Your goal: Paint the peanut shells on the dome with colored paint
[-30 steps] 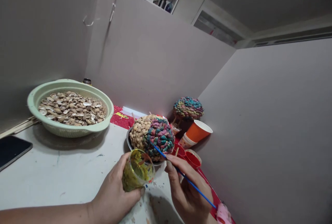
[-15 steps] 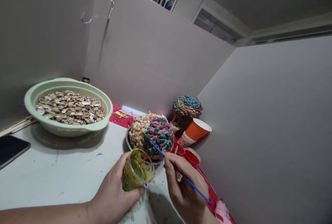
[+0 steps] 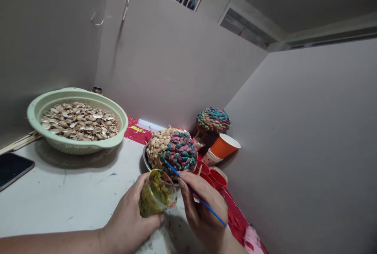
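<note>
My left hand is wrapped round a clear plastic cup, tilted toward me, its inside smeared with yellow-green paint. A thin blue paintbrush is pinched in my right hand. The brush tip meets a dome covered in nutshells, near the line between its two halves. The dome's left side is bare tan shell; its right side is painted teal, pink and purple. A metal bowl holds the dome, its front partly hidden behind the cup and my right hand.
A green colander full of shells stands at the left, with a phone near it. Behind the bowl sits another painted shell dome. Orange paper cups and red cups crowd the right, beside a grey partition.
My right hand and the paintbrush have moved a little left, bringing the tip closer to the unpainted shells. My left hand and the cup have barely shifted.
</note>
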`<state>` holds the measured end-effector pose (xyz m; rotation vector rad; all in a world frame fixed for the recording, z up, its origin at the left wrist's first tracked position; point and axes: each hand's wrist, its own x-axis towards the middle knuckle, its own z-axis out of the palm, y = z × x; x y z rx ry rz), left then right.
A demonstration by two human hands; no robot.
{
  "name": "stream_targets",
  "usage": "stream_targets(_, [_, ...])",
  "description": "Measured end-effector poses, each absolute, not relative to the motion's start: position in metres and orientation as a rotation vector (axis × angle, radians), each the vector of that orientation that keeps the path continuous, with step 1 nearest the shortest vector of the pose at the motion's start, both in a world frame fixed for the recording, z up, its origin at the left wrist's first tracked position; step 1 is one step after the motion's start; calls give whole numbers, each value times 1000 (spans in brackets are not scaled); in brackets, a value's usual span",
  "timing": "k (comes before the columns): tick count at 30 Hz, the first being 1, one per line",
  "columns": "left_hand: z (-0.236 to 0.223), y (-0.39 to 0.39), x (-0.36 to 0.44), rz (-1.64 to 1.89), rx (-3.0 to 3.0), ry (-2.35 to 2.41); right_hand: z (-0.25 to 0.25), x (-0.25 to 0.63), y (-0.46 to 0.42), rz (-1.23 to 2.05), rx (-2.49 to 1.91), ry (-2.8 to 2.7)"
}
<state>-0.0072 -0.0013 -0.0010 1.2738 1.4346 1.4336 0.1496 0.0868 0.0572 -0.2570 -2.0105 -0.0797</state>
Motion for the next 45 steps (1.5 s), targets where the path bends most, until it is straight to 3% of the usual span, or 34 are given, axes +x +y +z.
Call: stream_targets(45, [-2,-3,-8,1406,1273,1442,67,153,86,-52,-247,-2098])
